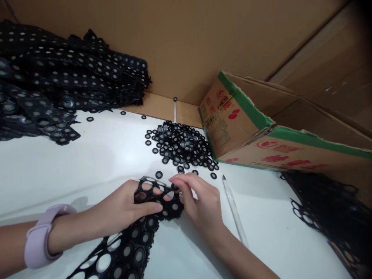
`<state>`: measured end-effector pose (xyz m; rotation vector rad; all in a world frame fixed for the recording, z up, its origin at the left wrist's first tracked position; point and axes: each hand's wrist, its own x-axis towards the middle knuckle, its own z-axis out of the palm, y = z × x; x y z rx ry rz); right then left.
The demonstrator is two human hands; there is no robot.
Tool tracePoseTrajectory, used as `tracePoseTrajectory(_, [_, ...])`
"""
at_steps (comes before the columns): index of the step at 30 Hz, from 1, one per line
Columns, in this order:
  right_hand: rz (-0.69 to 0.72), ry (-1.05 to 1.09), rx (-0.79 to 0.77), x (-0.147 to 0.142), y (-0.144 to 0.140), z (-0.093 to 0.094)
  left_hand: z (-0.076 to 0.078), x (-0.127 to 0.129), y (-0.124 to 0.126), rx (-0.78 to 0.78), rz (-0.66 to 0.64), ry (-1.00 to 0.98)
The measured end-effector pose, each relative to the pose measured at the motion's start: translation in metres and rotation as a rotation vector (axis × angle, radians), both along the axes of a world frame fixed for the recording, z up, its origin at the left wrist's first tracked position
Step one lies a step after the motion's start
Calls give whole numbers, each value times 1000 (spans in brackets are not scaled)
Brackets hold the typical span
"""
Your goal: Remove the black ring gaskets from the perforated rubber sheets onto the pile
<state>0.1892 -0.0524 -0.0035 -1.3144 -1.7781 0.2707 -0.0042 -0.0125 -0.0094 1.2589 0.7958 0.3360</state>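
My left hand (pixel 128 207) is closed on a black rubber sheet (pixel 128 252) dotted with rings, its thumb on top and its fingers behind. Part of the sheet has open round holes; the rest still carries rings with pale centres. At the sheet's upper right edge, my right hand (pixel 200 197) pinches a small black rubber ring (pixel 174 186) between thumb and fingertips. The ring is partly covered by the fingers. Just beyond both hands lies a heap of loose black rings (pixel 183 143) on the white table, with a few scattered nearer.
A stack of dotted black sheets (pixel 72 73) lies at the back left. An open cardboard box (pixel 247 124) with green edges stands right of the heap. A white pen-like tool (pixel 234 209) rests beside my right forearm. Punched-out black sheet scraps (pixel 328 205) lie at the far right.
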Motion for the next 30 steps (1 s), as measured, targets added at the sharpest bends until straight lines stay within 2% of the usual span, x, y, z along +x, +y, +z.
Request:
tracePoseTrajectory(3, [-276,61,10,12,8,0,0,1,2,29,7,53])
tracePoseTrajectory(5, [-303,5,31,20,13,-2,1,1,3,13,-9,79])
tracePoseTrajectory(10, [-55,-303,130,26,11,0,3,2,10,-91,3,87])
tracePoseTrajectory(14, [219,-201,220,16,-4,7,-1,2,11,-166,29,-11])
tracePoseTrajectory(17, [326,-145,96,9,-9,5,-5,2,7,-165,48,-96])
tracePoseTrajectory(22, [312,19,-56,2,-8,-3,-2,1,-4,-115,153,-108])
tracePoseTrajectory(26, [190,52,-187,-1,-7,-3,7,2,-8,-86,129,-49])
tracePoseTrajectory(30, [14,94,-293,0,-3,-7,9,4,-1,-86,66,-49])
